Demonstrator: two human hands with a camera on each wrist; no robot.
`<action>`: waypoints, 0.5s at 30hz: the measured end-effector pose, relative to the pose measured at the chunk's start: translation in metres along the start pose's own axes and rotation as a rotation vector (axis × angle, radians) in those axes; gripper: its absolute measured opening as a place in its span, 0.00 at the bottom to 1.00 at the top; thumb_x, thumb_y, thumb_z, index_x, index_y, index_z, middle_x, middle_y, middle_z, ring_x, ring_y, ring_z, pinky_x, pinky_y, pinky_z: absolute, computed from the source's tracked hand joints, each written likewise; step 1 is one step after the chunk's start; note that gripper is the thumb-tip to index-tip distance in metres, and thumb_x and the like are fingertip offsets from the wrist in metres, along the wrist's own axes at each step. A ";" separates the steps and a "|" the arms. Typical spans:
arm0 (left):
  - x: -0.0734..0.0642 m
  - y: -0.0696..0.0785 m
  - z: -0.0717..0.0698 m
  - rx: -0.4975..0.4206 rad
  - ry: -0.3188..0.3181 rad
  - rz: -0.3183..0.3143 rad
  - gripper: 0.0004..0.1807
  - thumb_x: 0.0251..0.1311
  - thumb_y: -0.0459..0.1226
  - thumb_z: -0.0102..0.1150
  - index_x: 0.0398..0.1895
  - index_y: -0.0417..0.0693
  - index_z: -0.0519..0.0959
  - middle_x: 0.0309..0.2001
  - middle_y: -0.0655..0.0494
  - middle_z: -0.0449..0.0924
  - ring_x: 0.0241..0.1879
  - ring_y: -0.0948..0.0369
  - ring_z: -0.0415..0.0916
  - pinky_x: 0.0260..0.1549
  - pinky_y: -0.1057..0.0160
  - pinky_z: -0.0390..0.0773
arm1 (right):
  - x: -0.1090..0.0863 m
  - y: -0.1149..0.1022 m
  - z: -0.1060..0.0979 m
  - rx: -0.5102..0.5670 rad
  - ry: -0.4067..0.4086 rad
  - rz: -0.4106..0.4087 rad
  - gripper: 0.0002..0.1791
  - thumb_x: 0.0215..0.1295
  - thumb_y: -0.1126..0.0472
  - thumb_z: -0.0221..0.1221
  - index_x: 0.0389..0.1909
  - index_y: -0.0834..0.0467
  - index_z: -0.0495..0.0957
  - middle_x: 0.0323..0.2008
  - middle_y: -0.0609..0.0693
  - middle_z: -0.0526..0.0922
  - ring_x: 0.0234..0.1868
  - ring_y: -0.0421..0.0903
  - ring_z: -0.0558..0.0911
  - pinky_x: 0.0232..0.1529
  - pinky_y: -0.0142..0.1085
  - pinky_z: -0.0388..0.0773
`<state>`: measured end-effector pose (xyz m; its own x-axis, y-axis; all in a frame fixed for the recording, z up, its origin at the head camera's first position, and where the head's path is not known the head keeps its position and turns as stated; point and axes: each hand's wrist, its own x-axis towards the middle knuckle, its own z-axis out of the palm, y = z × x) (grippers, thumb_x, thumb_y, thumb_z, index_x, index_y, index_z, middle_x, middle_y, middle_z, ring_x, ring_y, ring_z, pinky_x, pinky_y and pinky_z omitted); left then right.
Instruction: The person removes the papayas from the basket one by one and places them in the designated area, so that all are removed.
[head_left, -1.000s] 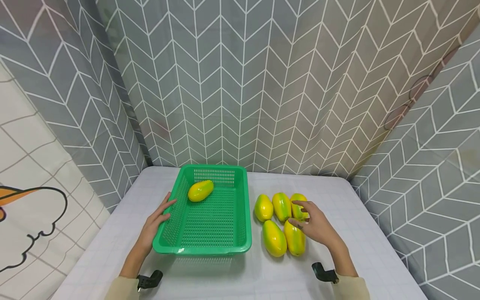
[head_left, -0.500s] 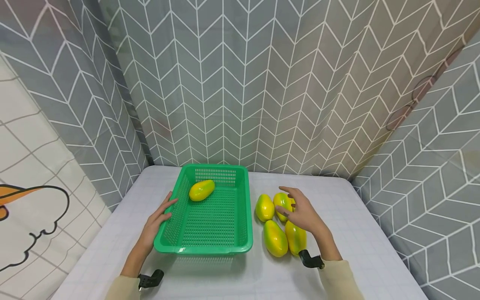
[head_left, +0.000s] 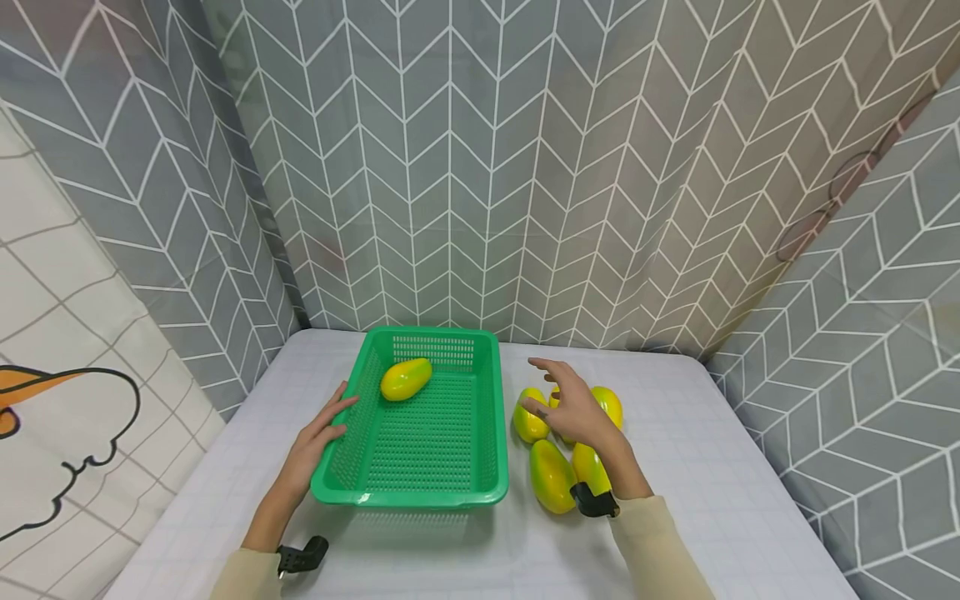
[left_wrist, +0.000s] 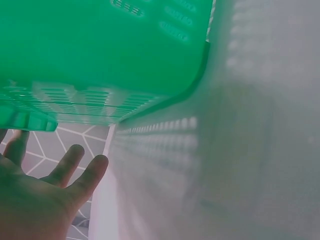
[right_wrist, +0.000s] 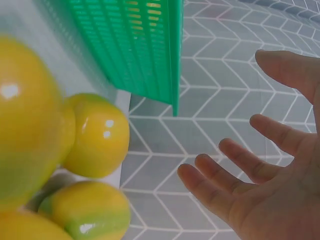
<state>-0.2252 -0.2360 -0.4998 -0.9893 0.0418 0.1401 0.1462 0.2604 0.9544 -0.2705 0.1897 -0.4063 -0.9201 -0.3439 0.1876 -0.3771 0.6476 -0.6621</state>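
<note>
A green plastic basket (head_left: 420, 500) stands left of centre on the table, with one yellow-green papaya (head_left: 406, 380) lying inside near its far left corner. My left hand (head_left: 313, 442) rests on the basket's left rim, fingers fairly straight; the left wrist view shows the fingers (left_wrist: 87, 177) spread beside the green wall. To the right of the basket lies a group of several papayas (head_left: 552, 477). Above them is my right hand (head_left: 576, 408), and it partly hides some of the fruit. Its spread fingers (right_wrist: 215, 187) hold nothing in the right wrist view.
The table has a white cloth (head_left: 712, 467). Patterned grey curtains (head_left: 480, 167) hang close behind its far edge and along the right side. A pale curtain (head_left: 67, 292) with a cartoon print hangs at the left.
My right hand has moved left and slightly away from me, from the right-hand papayas towards the basket. A far-right papaya is uncovered again. The left hand stays at the rim.
</note>
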 end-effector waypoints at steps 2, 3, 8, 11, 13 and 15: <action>0.001 0.001 0.000 0.014 0.001 -0.006 0.27 0.80 0.34 0.45 0.79 0.44 0.68 0.89 0.55 0.42 0.88 0.43 0.33 0.80 0.28 0.41 | 0.003 -0.003 0.003 0.007 -0.009 -0.004 0.39 0.72 0.51 0.67 0.80 0.54 0.64 0.78 0.60 0.68 0.75 0.64 0.72 0.70 0.60 0.76; 0.001 0.001 -0.001 0.018 0.000 -0.008 0.27 0.80 0.34 0.45 0.79 0.44 0.68 0.89 0.55 0.42 0.88 0.43 0.33 0.80 0.28 0.41 | 0.005 -0.005 0.004 0.012 -0.015 -0.004 0.40 0.72 0.51 0.67 0.80 0.54 0.64 0.78 0.60 0.67 0.75 0.64 0.72 0.70 0.60 0.76; 0.000 0.001 -0.002 0.047 -0.001 -0.011 0.27 0.79 0.33 0.45 0.79 0.43 0.68 0.89 0.53 0.42 0.87 0.41 0.34 0.80 0.27 0.42 | 0.013 -0.013 0.009 0.030 -0.029 -0.017 0.40 0.72 0.51 0.67 0.81 0.54 0.63 0.78 0.59 0.67 0.76 0.64 0.71 0.70 0.59 0.77; 0.000 0.001 -0.002 0.064 -0.002 -0.012 0.27 0.79 0.33 0.46 0.78 0.44 0.69 0.88 0.51 0.43 0.87 0.40 0.35 0.80 0.27 0.43 | 0.018 -0.018 0.012 0.036 -0.031 -0.032 0.40 0.73 0.52 0.67 0.81 0.55 0.63 0.78 0.60 0.67 0.74 0.64 0.73 0.69 0.59 0.77; -0.001 0.002 -0.002 0.075 -0.001 -0.011 0.27 0.78 0.33 0.46 0.78 0.44 0.69 0.88 0.50 0.44 0.87 0.39 0.35 0.79 0.27 0.43 | 0.022 -0.022 0.013 0.040 -0.035 -0.041 0.40 0.73 0.53 0.67 0.81 0.56 0.63 0.78 0.60 0.67 0.74 0.64 0.73 0.69 0.59 0.77; -0.001 0.003 -0.002 0.084 -0.001 -0.011 0.27 0.78 0.33 0.47 0.78 0.45 0.70 0.88 0.50 0.44 0.87 0.39 0.36 0.79 0.27 0.43 | 0.026 -0.026 0.015 0.044 -0.040 -0.047 0.40 0.73 0.53 0.67 0.81 0.56 0.63 0.78 0.60 0.68 0.74 0.64 0.73 0.70 0.59 0.77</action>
<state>-0.2234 -0.2372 -0.4971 -0.9908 0.0396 0.1296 0.1354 0.3404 0.9305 -0.2826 0.1537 -0.3954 -0.8961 -0.4006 0.1912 -0.4142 0.5997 -0.6847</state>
